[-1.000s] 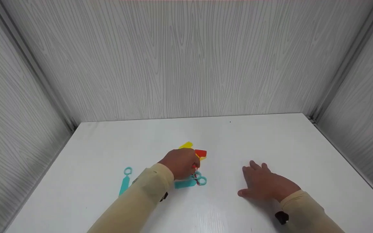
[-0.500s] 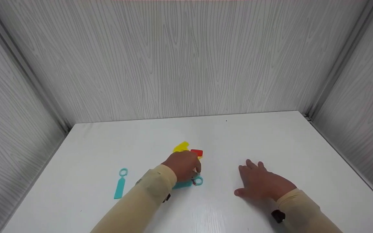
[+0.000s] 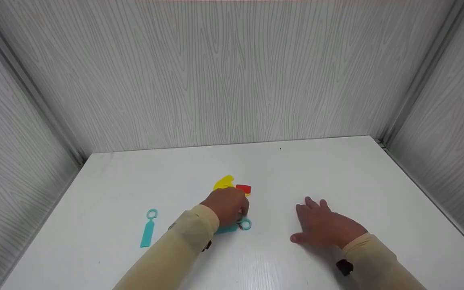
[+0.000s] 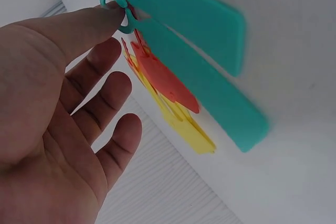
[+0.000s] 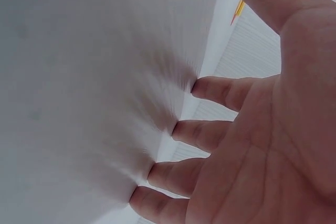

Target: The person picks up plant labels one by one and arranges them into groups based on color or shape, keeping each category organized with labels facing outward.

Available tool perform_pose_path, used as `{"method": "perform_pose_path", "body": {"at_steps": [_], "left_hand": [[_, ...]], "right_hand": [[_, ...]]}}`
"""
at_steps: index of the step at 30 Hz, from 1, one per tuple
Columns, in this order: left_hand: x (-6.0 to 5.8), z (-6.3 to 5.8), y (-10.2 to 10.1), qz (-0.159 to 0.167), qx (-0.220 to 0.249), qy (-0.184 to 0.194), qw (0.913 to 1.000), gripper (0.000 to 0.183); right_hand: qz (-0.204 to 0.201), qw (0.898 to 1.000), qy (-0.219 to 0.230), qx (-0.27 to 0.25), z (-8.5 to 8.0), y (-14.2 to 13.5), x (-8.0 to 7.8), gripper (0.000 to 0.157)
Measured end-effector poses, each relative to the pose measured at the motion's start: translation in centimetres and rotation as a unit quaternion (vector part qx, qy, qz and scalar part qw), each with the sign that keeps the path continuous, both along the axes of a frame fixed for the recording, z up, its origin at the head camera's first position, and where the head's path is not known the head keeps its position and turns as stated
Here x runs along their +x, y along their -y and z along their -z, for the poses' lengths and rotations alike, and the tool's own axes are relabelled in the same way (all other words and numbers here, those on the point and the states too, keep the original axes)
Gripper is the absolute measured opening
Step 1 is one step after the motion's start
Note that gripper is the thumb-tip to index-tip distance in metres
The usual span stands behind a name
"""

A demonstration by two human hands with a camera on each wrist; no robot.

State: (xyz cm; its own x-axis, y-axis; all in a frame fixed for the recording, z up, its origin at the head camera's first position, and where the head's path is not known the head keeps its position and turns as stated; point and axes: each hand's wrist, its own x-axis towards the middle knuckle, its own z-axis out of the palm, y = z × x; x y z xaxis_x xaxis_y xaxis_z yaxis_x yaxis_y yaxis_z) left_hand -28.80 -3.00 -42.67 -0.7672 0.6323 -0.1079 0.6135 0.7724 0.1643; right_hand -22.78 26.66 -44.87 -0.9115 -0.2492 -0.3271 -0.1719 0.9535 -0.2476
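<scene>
My left hand (image 3: 226, 205) bends down over a small cluster of flat plastic tags with ring ends. In the left wrist view its thumb and a mostly hidden finger pinch the ring end of a teal tag (image 4: 205, 82). Alongside lies another teal tag (image 4: 194, 17), and thin red stems cross at the rings. A red tag (image 4: 165, 80) and a yellow tag (image 4: 191, 135) fan out on the other side, partly overlapping. My right hand (image 3: 322, 225) rests on the white table with spread fingers, its fingertips touching the surface and nothing held.
A lone teal tag (image 3: 148, 233) lies flat left of my left sleeve, ring end away from me. The white table (image 3: 272, 257) is bounded by a grey wood-grain back panel (image 3: 224, 72) and side panels.
My left hand has lowered slightly over the rings and now covers more of the teal tags. The right hand keeps its place; the whole head view has shifted a little.
</scene>
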Motion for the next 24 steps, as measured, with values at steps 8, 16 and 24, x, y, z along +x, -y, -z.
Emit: {"method": "perform_pose_path", "body": {"at_steps": [8,16,24], "left_hand": [[0.0,-0.2,0.5,-0.028,-0.006,0.004,0.9996,0.016],[0.2,-0.4,1.3,-0.033,-0.007,-0.028,0.999,0.019],[0.3,-0.9,3.2,-0.062,0.026,-0.011,0.9976,0.019]], "right_hand": [[-0.009,1.0,-0.002,-0.006,-0.1,0.0,0.1,0.097],[-0.011,1.0,-0.001,0.003,-0.1,0.0,0.0,0.099],[-0.006,1.0,0.003,-0.002,-0.3,0.2,0.0,0.098]]}}
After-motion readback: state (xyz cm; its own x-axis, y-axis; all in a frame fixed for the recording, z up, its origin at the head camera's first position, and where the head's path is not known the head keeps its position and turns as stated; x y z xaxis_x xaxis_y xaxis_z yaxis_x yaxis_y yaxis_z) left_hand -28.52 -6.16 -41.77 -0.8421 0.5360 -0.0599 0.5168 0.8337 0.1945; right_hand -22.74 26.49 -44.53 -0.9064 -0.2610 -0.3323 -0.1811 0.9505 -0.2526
